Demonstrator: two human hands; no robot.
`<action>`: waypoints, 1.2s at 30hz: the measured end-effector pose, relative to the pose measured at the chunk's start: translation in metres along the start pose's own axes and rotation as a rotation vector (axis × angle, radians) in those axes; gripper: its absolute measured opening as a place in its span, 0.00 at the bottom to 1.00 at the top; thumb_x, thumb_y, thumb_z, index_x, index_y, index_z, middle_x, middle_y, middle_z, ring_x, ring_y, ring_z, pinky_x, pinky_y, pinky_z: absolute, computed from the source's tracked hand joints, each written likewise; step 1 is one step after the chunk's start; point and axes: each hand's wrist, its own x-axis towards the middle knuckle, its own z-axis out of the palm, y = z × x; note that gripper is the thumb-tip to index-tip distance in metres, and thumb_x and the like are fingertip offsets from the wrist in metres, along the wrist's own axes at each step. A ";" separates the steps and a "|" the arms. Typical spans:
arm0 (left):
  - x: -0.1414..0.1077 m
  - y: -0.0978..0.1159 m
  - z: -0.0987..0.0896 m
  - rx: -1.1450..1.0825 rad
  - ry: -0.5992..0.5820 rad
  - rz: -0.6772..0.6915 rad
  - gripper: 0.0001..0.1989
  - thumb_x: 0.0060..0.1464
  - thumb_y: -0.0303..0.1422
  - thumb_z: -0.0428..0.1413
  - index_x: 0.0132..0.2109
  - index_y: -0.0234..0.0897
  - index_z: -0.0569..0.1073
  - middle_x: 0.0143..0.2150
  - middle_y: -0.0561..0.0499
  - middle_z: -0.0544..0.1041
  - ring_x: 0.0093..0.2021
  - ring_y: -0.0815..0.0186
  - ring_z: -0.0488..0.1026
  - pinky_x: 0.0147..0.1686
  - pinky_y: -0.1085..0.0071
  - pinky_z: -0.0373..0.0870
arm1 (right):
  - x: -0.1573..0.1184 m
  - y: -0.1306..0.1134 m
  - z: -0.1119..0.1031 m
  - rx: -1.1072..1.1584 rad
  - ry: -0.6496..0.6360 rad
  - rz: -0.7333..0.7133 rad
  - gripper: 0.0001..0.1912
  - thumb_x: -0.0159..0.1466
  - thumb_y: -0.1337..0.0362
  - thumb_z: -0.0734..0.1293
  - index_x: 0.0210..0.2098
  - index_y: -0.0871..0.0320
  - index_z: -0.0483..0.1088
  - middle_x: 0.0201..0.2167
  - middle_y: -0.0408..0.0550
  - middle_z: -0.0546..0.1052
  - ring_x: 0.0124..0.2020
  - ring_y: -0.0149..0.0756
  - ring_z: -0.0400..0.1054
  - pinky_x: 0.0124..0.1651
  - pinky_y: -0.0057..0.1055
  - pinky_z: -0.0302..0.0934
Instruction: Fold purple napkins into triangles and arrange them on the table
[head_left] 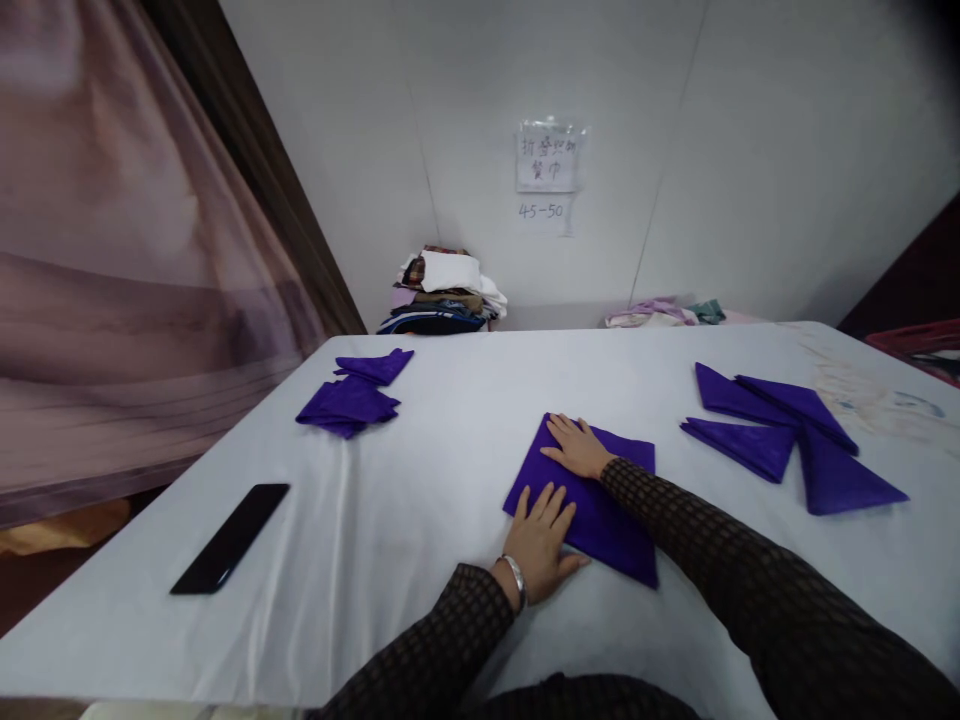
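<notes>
A purple cloth napkin (616, 520), folded into a flat four-sided piece, lies in front of me on the white-covered table (435, 480). My right hand (579, 447) rests flat on its upper left part with the fingers spread. Lower down, my left hand (541, 545) lies open across the napkin's near left edge, its thumb pointing right and a silver bracelet at the wrist. Both palms face down and neither hand grips the cloth. The right forearm passes over the napkin's right side and hides part of it.
Several purple napkins folded into triangles (765, 448) lie at the right. Crumpled purple napkins (351, 404) sit at the back left, a black phone-like slab (231, 538) nearer me. Beyond the far edge are stacked clothes (450, 290). A curtain (135, 250) hangs along the left.
</notes>
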 end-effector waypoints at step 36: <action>0.025 0.019 0.012 0.035 -0.091 0.189 0.35 0.55 0.55 0.43 0.64 0.43 0.53 0.67 0.44 0.51 0.67 0.52 0.43 0.60 0.42 0.40 | -0.096 0.055 -0.016 0.048 -0.036 0.030 0.37 0.65 0.43 0.48 0.65 0.62 0.48 0.66 0.55 0.46 0.67 0.43 0.36 0.64 0.47 0.30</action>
